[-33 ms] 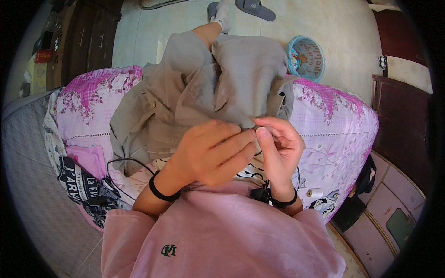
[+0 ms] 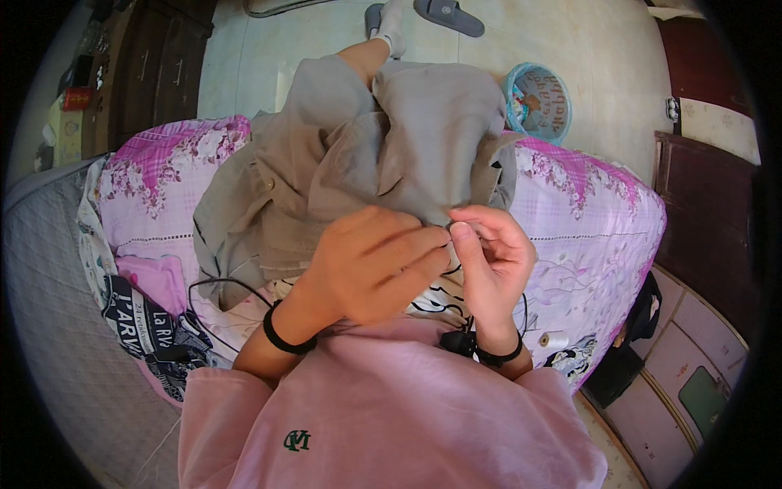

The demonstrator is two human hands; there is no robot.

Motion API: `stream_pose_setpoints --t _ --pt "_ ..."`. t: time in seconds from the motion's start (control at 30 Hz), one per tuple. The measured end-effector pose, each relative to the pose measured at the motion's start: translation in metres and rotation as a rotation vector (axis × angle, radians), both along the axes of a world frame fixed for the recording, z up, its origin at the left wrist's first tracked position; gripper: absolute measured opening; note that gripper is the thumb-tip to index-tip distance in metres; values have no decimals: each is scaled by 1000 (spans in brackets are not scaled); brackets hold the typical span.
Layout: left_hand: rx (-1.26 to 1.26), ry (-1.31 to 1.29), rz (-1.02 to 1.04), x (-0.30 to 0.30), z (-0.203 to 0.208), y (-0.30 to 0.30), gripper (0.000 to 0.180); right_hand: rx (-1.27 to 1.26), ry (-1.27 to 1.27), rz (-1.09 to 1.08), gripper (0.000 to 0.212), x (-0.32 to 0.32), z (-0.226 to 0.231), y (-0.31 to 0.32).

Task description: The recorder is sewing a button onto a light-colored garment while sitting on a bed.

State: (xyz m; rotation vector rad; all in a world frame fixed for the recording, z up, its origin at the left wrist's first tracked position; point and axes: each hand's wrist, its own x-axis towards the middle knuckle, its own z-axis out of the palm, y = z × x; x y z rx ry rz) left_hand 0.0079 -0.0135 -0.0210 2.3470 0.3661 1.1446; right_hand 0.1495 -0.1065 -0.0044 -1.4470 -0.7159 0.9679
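Over my lap spreads greyish-khaki cloth (image 2: 326, 175), creased, with a small button (image 2: 270, 185) on its left part. My left hand (image 2: 375, 265) is closed, back upward, at the near edge of this cloth. Its fingertips meet those of my right hand (image 2: 494, 248), whose thumb and forefinger are pinched together. A tiny dark bit shows between the fingertips, too small to name; whether the cloth is also gripped there is hidden. Black bands circle both wrists, and a black cable (image 2: 213, 281) loops by the left one.
Beneath me is a pink floral bedspread (image 2: 582, 253). A white thread spool (image 2: 554, 339) lies on it, right of my right wrist. Beyond the bed stand a blue wastebasket (image 2: 539, 102) and a grey slipper (image 2: 450, 16). Drawers (image 2: 680, 359) stand at the right, patterned cloth (image 2: 147, 326) lies left.
My left hand has shifted very slightly at the fingertips. Everything else looks the same.
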Motion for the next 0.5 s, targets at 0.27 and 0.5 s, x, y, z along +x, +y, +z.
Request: stream_pose_setpoints --t 0.27,0.5 --pt "-490 -17 134 8 -1 6 19 2 -58 -43 21 -8 -1 0" --pt "-451 15 102 9 1 8 18 81 -323 33 25 -7 -10 -1"
